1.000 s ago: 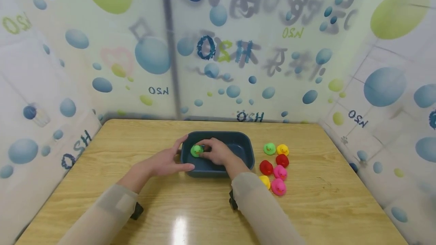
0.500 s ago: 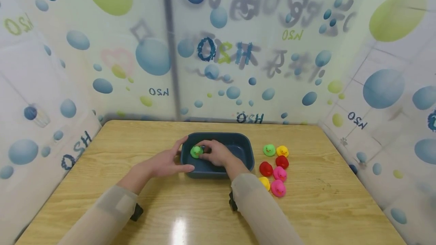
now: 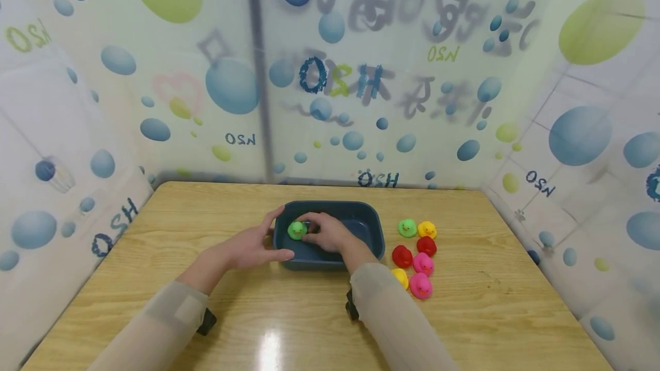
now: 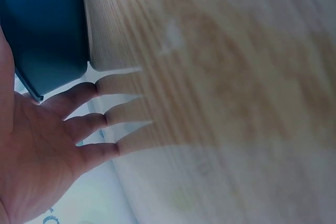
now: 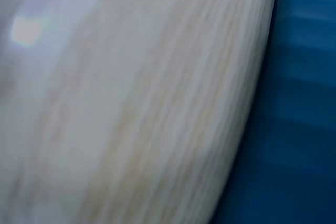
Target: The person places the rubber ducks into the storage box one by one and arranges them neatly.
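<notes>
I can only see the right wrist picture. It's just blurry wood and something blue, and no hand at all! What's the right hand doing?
Observer: The head view shows the right hand pinching a green duck inside a dark blue tray.

Operator: Ooh, a duck! Are there more?

Observer: Yes, seven more toys show on the table to the tray's right: one green toy, two yellow toys, two red toys and two pink toys.

Operator: And where's the other hand?

Observer: The left hand is at the tray's left end, its thumb and index finger spread apart.
</notes>
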`<state>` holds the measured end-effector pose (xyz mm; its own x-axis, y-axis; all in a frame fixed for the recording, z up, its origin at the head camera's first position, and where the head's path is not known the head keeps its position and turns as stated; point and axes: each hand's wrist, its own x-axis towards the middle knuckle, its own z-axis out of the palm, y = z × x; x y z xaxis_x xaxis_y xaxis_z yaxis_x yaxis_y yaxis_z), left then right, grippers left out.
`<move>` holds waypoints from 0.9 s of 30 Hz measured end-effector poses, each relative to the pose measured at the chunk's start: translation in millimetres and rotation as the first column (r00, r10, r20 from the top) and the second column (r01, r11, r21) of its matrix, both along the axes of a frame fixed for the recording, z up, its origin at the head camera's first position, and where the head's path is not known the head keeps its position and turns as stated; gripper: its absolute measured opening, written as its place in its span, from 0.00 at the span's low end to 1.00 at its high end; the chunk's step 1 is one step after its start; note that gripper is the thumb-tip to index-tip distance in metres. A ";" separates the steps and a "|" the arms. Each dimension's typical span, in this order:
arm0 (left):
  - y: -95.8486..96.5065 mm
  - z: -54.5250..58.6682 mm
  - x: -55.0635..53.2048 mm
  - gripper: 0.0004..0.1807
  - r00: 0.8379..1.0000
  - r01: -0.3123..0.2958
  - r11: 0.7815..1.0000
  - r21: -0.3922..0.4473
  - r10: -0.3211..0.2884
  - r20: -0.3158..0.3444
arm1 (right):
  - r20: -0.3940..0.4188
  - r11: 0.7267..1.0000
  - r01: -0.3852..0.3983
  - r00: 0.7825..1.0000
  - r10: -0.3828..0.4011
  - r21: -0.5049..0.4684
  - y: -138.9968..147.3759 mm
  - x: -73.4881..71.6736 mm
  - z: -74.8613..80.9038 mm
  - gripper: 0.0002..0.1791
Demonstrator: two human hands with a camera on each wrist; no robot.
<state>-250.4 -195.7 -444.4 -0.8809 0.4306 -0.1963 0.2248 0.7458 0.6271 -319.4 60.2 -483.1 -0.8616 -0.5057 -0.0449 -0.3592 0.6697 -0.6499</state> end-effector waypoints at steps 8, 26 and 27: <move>-1.4 -2.9 0.0 0.65 1.000 -0.004 1.000 0.003 0.004 0.009 | 0.047 0.999 0.007 0.999 -0.005 -0.031 -1.2 14.6 16.9 0.26; -0.9 -3.8 -2.5 0.66 1.000 -0.015 1.000 -0.008 0.015 -0.017 | -0.013 0.970 0.069 0.997 -0.074 -0.232 49.2 37.7 70.4 0.27; -1.1 -3.9 -2.5 0.66 1.000 -0.017 1.000 -0.009 0.017 -0.018 | -0.019 0.969 0.068 0.997 -0.074 -0.238 54.3 39.9 73.1 0.27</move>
